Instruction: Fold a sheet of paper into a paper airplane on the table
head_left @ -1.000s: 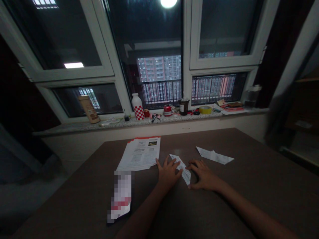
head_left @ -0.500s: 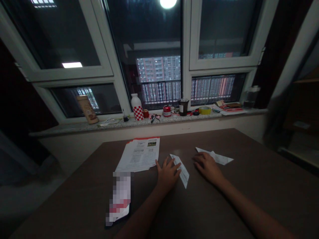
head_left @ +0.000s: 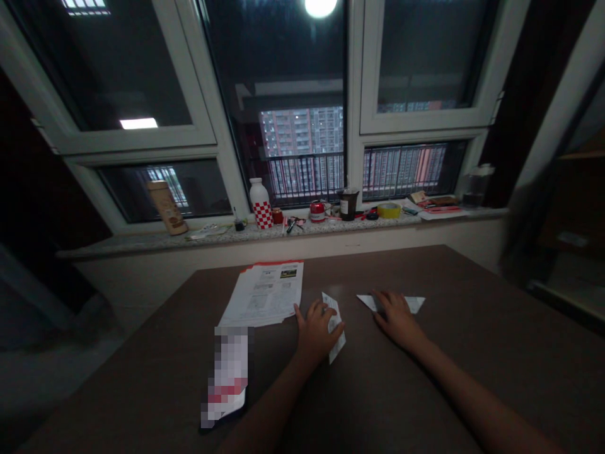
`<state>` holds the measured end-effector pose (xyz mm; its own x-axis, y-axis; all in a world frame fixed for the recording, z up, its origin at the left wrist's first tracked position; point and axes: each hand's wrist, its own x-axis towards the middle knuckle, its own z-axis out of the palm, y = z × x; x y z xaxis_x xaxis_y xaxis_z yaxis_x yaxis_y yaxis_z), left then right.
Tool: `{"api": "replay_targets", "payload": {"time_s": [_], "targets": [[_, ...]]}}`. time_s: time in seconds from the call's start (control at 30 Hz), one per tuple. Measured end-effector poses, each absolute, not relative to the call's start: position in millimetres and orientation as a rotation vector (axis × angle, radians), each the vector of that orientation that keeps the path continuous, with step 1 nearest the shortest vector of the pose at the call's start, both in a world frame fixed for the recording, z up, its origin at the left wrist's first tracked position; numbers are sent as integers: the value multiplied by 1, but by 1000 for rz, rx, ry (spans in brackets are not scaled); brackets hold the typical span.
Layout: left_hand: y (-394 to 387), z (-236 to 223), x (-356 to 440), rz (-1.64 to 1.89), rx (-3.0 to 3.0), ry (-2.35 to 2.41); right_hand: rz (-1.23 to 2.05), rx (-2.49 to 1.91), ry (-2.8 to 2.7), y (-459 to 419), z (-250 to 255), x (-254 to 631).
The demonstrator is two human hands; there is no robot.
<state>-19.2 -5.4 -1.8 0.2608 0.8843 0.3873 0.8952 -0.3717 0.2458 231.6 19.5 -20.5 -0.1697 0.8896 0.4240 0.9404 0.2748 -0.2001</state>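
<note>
The left hand (head_left: pixel 317 333) lies on a narrow strip of white paper (head_left: pixel 334 325) near the middle of the desk (head_left: pixel 439 378). The strip sticks out past the fingers at the top and at the bottom. It looks folded into a long, thin band, and its low end comes to a point.

The right hand (head_left: pixel 397 320) lies on a white paper triangle (head_left: pixel 391 304), a bit to the right of the strip. The two papers do not touch.

Neither grip is clenched. Both hands are open and press down from above, with the fingers spread a little, and no paper is pinched or lifted. The room is dim, so it is hard to see every crease, but the triangle seems to be a folded piece too.

So far, these two papers show folds. The stack of printed sheets (head_left: pixel 263 293) to the left of the left hand lies flat, with a red top edge and no folds that I can see. Near the person, a blurred patch (head_left: pixel 229 372) hides a thing on the desk.

Past the desk, a window sill (head_left: pixel 113 252) holds a white bottle (head_left: pixel 261 205) with red checks and a roll of yellow tape (head_left: pixel 389 210).
</note>
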Motion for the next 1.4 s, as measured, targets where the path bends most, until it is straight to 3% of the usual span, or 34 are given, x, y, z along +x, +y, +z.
{"api": "replay_targets", "payload": {"time_s": [0.3, 0.5, 0.93, 1.4], "targets": [[-2, -7, -20, -665, -2146, -1897, 192, -1208, -2204, 11, -12, 221], [2, -7, -20, -719, -2339, -1797, 332, -1038, -2162, 9, -10, 218], [-7, 6, -19, -706, -1960, -1958, 45, -1536, -1883, 14, -12, 222], [-3, 4, -23, -754, -2125, -1968, 294, -1511, -1999, 14, -20, 221]]}}
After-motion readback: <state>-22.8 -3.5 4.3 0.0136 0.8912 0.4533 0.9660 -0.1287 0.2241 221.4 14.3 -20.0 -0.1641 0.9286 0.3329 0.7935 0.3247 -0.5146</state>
